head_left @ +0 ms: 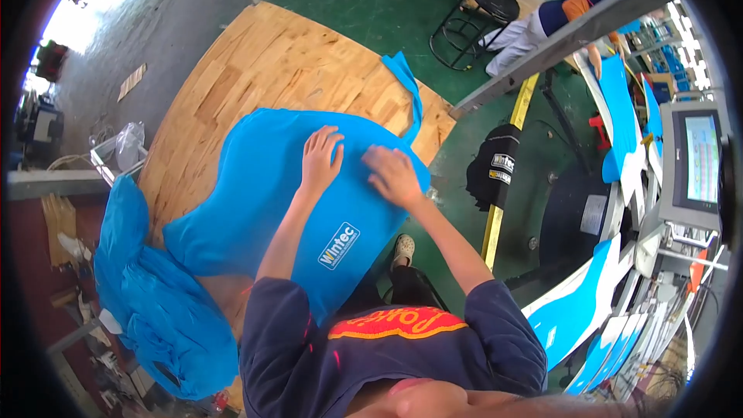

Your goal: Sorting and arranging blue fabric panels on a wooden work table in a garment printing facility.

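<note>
A blue fabric saddle cover (278, 186), bearing a white Wintec print (338, 245), lies spread over the wooden tabletop (278, 64) and hangs past its near right edge towards my lap. My left hand (321, 159) rests palm down on the cloth, thumb apart from the fingers, holding nothing. To its right, my right hand (396, 177) is over the cover near its right side, fingers spread and slightly blurred; whether it presses on the cloth I cannot tell. From the cover's far right corner a blue fabric strap (409, 90) runs across the wood.
Bunched blue fabric (168, 313) sits at the table's left. Black Wintec-marked pieces (493, 168) hang over a yellow bar (525, 101) on the right. Beyond are a machine with printed blue panels (618, 110), a screen (700, 157), a black stool (493, 0) and a co-worker (537, 26).
</note>
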